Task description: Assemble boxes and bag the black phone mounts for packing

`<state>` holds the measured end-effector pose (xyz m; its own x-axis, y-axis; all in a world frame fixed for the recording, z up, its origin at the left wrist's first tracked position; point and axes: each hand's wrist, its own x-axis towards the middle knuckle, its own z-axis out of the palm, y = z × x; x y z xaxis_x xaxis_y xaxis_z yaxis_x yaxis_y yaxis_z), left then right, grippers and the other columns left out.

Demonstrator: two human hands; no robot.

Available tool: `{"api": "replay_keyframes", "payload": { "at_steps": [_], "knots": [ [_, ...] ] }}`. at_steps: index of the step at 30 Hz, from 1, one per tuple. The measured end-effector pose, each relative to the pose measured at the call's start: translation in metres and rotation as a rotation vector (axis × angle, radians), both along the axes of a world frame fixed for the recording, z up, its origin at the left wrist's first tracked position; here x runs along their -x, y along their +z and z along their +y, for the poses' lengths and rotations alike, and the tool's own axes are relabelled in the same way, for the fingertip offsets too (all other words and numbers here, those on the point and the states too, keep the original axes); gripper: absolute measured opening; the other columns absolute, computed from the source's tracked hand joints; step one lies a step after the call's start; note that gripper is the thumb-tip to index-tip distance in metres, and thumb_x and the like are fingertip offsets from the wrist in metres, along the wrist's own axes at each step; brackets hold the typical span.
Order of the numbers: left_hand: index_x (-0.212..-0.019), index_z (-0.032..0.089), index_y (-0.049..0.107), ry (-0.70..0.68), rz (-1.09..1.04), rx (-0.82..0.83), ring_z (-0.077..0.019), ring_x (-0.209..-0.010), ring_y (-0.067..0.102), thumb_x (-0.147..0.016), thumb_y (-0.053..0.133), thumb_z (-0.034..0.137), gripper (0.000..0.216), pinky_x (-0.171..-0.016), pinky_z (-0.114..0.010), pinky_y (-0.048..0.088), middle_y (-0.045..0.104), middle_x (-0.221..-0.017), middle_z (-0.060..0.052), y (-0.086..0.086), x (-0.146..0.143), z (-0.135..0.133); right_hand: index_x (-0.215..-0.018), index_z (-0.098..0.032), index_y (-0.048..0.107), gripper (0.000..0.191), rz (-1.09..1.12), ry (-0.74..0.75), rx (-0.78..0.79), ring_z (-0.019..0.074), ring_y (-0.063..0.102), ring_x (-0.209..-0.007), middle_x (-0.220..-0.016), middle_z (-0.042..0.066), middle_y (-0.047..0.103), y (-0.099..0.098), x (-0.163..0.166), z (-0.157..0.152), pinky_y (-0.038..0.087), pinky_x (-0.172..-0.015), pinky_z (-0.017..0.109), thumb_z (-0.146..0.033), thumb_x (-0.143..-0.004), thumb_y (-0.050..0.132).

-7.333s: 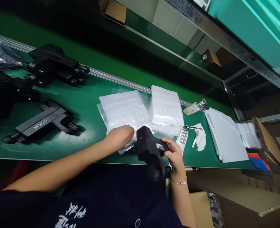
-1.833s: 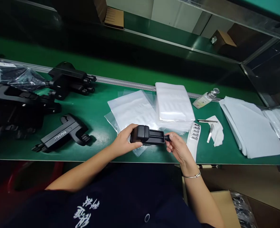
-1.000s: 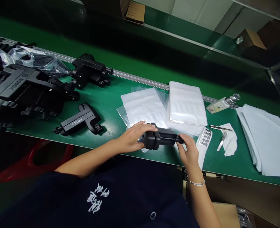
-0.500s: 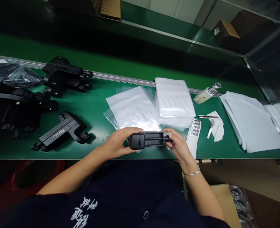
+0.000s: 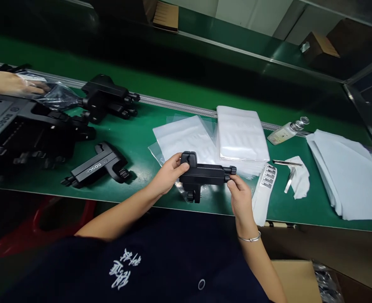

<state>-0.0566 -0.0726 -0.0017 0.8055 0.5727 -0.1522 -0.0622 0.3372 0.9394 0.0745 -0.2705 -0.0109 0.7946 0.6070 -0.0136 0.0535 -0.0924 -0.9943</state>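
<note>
I've rolled the black holder [image 5: 205, 174] upright; my left hand [image 5: 168, 174] and right hand [image 5: 239, 195] clench its ends. Empty bags [image 5: 186, 136] at 12 o'clock.

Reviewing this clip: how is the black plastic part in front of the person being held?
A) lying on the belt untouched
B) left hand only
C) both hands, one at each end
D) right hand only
C: the left hand grips one end of the black part and the right hand pinches the other end.

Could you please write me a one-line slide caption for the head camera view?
Both hands, left hand and right hand, hold a black plastic bracket above the green bench.
</note>
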Motion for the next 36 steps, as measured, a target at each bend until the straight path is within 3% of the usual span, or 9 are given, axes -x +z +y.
{"api": "replay_keyframes", "payload": {
  "at_steps": [6,9,13,18,23,28,32,36],
  "knots": [
    [-0.116,0.017,0.053,-0.032,-0.003,-0.183,-0.0255,-0.105,0.063,-0.069,0.077,0.054,0.064,-0.090,-0.034,0.048,0.068,-0.110,-0.010,0.005,0.002,-0.010,-0.086,-0.021,0.066,0.027,0.205,-0.129,-0.071,0.0177,0.059,-0.087,-0.087,0.003,0.066,-0.010,0.003,0.010,0.046,-0.087,0.035,-0.047,-0.080,0.067],
    [-0.118,0.018,0.052,-0.028,0.022,-0.244,-0.0264,-0.107,0.063,-0.068,0.079,0.052,0.066,-0.092,-0.036,0.048,0.067,-0.113,-0.010,0.005,0.002,-0.011,-0.084,-0.020,0.065,0.028,0.249,-0.116,-0.070,0.0173,0.059,-0.085,-0.085,0.003,0.065,-0.008,0.002,0.012,0.046,-0.087,0.036,-0.048,-0.081,0.065],
    [-0.114,0.017,0.053,0.007,-0.026,-0.156,-0.0268,-0.106,0.063,-0.073,0.072,0.058,0.061,-0.089,-0.036,0.050,0.067,-0.111,-0.012,0.002,0.000,-0.010,-0.094,-0.021,0.067,0.027,0.171,-0.076,-0.113,0.0191,0.059,-0.094,-0.097,0.005,0.066,-0.007,-0.002,0.010,0.044,-0.091,0.036,-0.043,-0.078,0.070],
    [-0.120,0.018,0.051,-0.011,-0.021,-0.287,-0.0258,-0.104,0.064,-0.070,0.077,0.051,0.066,-0.090,-0.036,0.049,0.067,-0.111,-0.010,0.005,0.003,-0.014,-0.079,-0.020,0.065,0.029,0.095,-0.136,-0.021,0.0175,0.057,-0.079,-0.078,0.002,0.063,-0.011,-0.006,0.007,0.046,-0.080,0.033,-0.049,-0.082,0.064],
    [-0.114,0.017,0.053,0.028,-0.052,-0.167,-0.0262,-0.107,0.063,-0.074,0.072,0.057,0.060,-0.089,-0.035,0.050,0.067,-0.114,-0.012,0.005,-0.002,-0.010,-0.091,-0.021,0.067,0.029,-0.010,-0.110,-0.057,0.0199,0.057,-0.092,-0.092,0.004,0.064,-0.009,-0.004,0.008,0.045,-0.085,0.034,-0.048,-0.080,0.066],
    [-0.117,0.018,0.051,-0.018,-0.071,-0.188,-0.0253,-0.105,0.064,-0.072,0.076,0.053,0.062,-0.088,-0.034,0.050,0.067,-0.113,-0.011,0.005,-0.004,-0.010,-0.077,-0.019,0.064,0.030,0.036,-0.134,-0.006,0.0172,0.055,-0.080,-0.078,0.002,0.061,-0.009,-0.006,0.007,0.044,-0.079,0.031,-0.048,-0.084,0.061],
    [-0.112,0.016,0.053,0.018,-0.064,-0.141,-0.0266,-0.107,0.063,-0.074,0.072,0.056,0.058,-0.088,-0.035,0.050,0.067,-0.112,-0.012,0.003,-0.006,-0.008,-0.092,-0.020,0.066,0.028,0.044,-0.098,-0.076,0.0183,0.057,-0.092,-0.094,0.003,0.064,-0.009,-0.007,0.009,0.043,-0.087,0.032,-0.045,-0.079,0.069],
    [-0.115,0.016,0.052,-0.001,-0.090,-0.145,-0.0265,-0.109,0.062,-0.072,0.075,0.054,0.062,-0.088,-0.034,0.050,0.066,-0.115,-0.013,0.000,-0.008,-0.007,-0.075,-0.019,0.062,0.029,0.018,-0.124,-0.053,0.0152,0.054,-0.075,-0.073,-0.001,0.059,-0.007,-0.007,0.010,0.043,-0.076,0.029,-0.047,-0.081,0.066]
  ]
}}
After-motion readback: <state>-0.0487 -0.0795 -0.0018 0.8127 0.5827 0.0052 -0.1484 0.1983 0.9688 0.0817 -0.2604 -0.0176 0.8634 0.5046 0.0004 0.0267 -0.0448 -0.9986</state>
